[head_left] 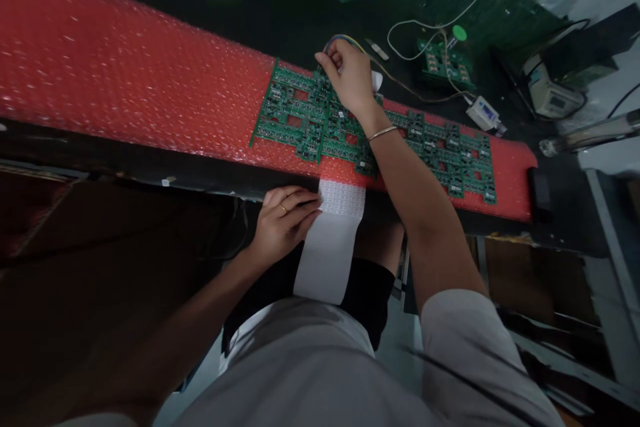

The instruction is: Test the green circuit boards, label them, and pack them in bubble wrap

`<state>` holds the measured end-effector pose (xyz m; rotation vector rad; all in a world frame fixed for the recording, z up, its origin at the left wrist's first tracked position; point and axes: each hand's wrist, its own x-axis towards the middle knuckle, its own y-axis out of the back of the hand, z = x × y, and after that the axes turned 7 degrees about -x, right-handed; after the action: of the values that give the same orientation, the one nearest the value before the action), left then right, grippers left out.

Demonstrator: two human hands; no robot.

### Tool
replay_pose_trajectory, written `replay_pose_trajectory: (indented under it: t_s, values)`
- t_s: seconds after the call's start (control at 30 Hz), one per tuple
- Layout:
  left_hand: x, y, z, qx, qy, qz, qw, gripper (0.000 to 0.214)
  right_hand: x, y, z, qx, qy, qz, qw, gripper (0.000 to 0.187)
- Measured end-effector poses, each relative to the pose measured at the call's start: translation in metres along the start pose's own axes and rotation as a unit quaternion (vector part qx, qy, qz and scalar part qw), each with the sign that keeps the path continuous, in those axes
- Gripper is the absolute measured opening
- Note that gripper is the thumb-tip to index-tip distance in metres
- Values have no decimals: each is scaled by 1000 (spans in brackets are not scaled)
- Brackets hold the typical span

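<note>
PCB panels [310, 113] lie on red bubble wrap [125, 80]; your R hand [350, 80], fingers curled, pinches wires [345, 41] at wrap's far edge. L hand [283, 220], fingers near-straight, presses label strip [333, 240] at wrap's near edge.

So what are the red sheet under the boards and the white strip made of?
The red sheet looks like plastic bubble wrap: rows of small glossy bumps catch the light. The white strip looks like matte paper, probably label backing, with a grid of small squares near its top.
</note>
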<state>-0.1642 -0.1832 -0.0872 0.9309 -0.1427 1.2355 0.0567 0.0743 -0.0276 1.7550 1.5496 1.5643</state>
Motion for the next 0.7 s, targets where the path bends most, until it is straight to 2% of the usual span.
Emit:
replay_pose_trajectory:
  t_s: [0.17, 0.37, 0.5, 0.6, 0.7]
  values:
    - [3, 2, 3, -17, 5, 8, 1000, 9, -2, 9, -4, 7, -15, -3, 1000, 52]
    - [3, 2, 5, -22, -2, 11, 1000, 13, -6, 9, -9, 36, -21, -12, 999, 53]
    - [6, 17, 15, -64, 26, -11, 998, 12, -10, 6, -9, 71, -18, -6, 997, 57]
    - [27, 38, 18, -109, 78, -9, 991, 12, -15, -1, -8, 110, -21, 2, 994, 67]
    - [73, 56, 2, -90, 125, 21, 988, 17, -22, -10, -5, 151, -39, -1, 988, 70]
